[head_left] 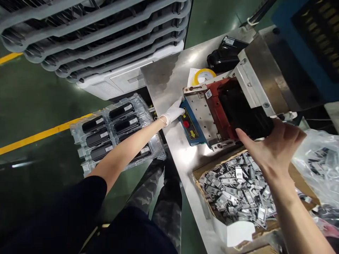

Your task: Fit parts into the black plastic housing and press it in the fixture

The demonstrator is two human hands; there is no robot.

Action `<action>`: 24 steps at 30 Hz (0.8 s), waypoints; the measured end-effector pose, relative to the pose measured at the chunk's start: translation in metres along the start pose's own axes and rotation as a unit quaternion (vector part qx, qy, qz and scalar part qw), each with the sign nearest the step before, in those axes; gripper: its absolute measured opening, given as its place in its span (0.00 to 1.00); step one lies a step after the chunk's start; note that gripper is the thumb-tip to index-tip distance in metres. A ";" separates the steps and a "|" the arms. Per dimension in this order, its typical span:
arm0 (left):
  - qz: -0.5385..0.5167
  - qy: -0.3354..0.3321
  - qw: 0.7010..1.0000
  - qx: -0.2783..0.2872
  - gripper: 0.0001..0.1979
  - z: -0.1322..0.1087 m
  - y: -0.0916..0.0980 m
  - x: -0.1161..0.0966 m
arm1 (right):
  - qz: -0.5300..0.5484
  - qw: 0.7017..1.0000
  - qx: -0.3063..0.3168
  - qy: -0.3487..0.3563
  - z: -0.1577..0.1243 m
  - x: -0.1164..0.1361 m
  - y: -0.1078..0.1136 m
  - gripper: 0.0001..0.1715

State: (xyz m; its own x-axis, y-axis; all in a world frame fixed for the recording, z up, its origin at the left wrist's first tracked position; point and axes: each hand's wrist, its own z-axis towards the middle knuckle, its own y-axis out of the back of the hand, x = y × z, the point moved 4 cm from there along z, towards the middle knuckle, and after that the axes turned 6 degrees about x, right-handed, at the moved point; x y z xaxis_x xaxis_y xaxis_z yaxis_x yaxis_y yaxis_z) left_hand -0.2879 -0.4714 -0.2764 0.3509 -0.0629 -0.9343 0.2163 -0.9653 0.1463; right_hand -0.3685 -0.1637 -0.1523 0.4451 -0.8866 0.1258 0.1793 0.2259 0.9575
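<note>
My left hand (173, 112), in a white glove, lies at the blue control panel (191, 128) on the front of a press. Its fingers are stretched out, with one along the panel's far end and another by the upper button, near the red button (186, 124). My bare right hand (270, 148) spans the near end of a glossy black plastic part (243, 109), thumb on one side and fingers on the other. That part sits in a red fixture (218, 109) on the metal base, partly hidden beneath the press head (262, 70).
A cardboard box (198, 173) of small metal clips stands at the near right, beside a clear plastic bag (315, 155). Yellow tape (205, 74) and black parts (225, 53) lie behind the press. Left are a clear tray (106, 116) with black parts and stacked grey trays (106, 31).
</note>
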 end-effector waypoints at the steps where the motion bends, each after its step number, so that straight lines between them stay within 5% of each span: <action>1: -0.002 -0.004 1.000 0.003 0.56 0.000 -0.002 0.000 | -0.001 1.000 0.008 -0.003 0.002 0.002 -0.001 0.93; 10: -0.059 0.003 0.998 0.009 0.54 -0.009 -0.007 0.006 | -0.012 0.999 0.046 0.012 0.010 0.001 -0.013 0.86; 20: -0.040 0.019 0.999 0.011 0.56 -0.006 0.000 -0.001 | 0.163 0.977 0.117 -0.069 0.014 0.002 -0.023 0.87; 22: -0.040 0.032 0.999 0.011 0.57 -0.008 0.002 -0.002 | 0.202 0.970 0.098 -0.097 0.004 0.003 -0.014 0.80; 24: -0.043 0.046 0.998 0.011 0.56 -0.011 0.004 -0.003 | 0.250 0.954 0.039 -0.158 -0.024 0.006 -0.004 0.62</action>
State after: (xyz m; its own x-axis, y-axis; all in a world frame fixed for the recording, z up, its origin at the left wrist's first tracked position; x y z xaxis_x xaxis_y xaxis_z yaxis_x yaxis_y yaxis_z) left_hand -0.2779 -0.4721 -0.2688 0.4145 0.0422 -0.9091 0.2289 -0.9716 0.0593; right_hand -0.3454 -0.1597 -0.1616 0.1686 -0.7557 0.6329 -0.0576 0.6334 0.7717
